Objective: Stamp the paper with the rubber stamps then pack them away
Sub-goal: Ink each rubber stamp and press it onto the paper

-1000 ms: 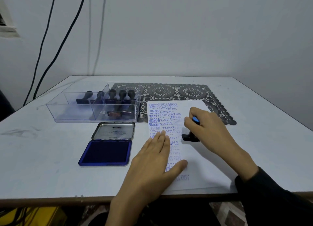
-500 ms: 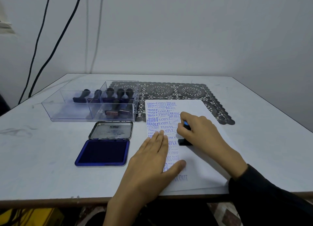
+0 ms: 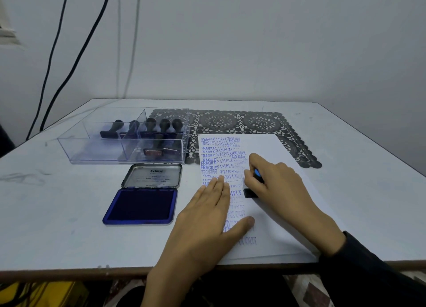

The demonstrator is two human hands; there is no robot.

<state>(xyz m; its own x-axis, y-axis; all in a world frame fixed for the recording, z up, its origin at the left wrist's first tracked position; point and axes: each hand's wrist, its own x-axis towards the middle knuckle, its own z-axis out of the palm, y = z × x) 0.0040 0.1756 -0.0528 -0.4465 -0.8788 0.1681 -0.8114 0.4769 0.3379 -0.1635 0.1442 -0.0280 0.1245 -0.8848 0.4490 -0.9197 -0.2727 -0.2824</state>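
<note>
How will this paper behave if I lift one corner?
Probably floppy: the paper is a thin sheet lying flat, so a lifted corner would likely droop. It seems light and apt to slide on the smooth table; the left hand presses it flat while the right hand grips the stamp.

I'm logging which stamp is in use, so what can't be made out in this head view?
All in the head view:
- The stamp faces down toward the paper, so its wording is hidden; the right hand covers most of its handle.
- Prints under the left hand are covered by it.
- The boxed stamps in the clear box overlap behind dividers, count unsure.
- On the ink pad lid, print below "Artline" is too small to read.
</note>
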